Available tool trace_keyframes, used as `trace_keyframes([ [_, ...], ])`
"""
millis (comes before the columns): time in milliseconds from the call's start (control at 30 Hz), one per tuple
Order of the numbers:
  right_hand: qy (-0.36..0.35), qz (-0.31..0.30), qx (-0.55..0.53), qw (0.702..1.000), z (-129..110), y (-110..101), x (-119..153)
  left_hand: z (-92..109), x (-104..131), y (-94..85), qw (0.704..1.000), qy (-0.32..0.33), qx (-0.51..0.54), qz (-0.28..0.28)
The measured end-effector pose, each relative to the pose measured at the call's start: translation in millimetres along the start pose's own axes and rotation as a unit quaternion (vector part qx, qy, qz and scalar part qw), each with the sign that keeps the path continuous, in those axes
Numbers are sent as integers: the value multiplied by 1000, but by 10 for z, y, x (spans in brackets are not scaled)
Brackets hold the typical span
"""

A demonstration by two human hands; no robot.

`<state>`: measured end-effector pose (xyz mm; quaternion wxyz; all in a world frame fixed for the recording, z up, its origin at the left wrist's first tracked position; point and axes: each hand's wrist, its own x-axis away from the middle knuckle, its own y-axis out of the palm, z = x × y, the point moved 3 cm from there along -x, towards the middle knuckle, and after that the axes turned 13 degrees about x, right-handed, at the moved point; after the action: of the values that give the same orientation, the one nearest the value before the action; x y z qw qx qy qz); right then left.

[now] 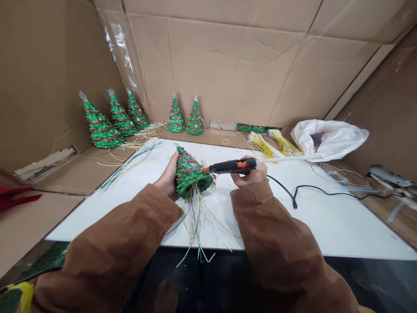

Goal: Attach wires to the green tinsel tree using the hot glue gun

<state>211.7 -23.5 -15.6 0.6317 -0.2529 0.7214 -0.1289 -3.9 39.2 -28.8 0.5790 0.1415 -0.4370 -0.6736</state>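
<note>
My left hand (pixel 167 176) is closed around a small green Christmas tree (pixel 187 169) with red garland, tilted so its hollow base faces me. Yellow, white and green wires (pixel 195 213) trail out of that base and over the table's front edge. In my right hand (pixel 250 174) is a black and orange hot glue gun (pixel 231 166), its orange nozzle at the tree's lower side; whether the tip touches cannot be made out. A long clear glue stick (pixel 286 158) sticks out of the gun's back. My right fingers are partly hidden behind the gun.
Several finished-looking trees (pixel 100 126) stand at the back left, two more (pixel 176 115) at the back middle. Bundles of yellow wire (pixel 263 145) lie by a white plastic bag (pixel 332 134). The gun's black cord (pixel 316 187) runs right across the white board (pixel 325 230). Cardboard walls (pixel 221 65) surround it.
</note>
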Motion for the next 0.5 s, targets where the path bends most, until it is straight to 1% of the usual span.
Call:
trace_keyframes([
  [67,1,-2,4,1000,2,9,-2,0,0,-4,1000,0,-3,4],
  [233,-16,17,12,1000,-3,5,-3,-12,2,0,1000,-3,12,-2],
  [400,-27,28,19,999,-10,-9,1,-10,4,-1,1000,4,2,19],
  [500,-36,35,16,999,-19,-12,2,-7,-1,-4,1000,5,0,16],
])
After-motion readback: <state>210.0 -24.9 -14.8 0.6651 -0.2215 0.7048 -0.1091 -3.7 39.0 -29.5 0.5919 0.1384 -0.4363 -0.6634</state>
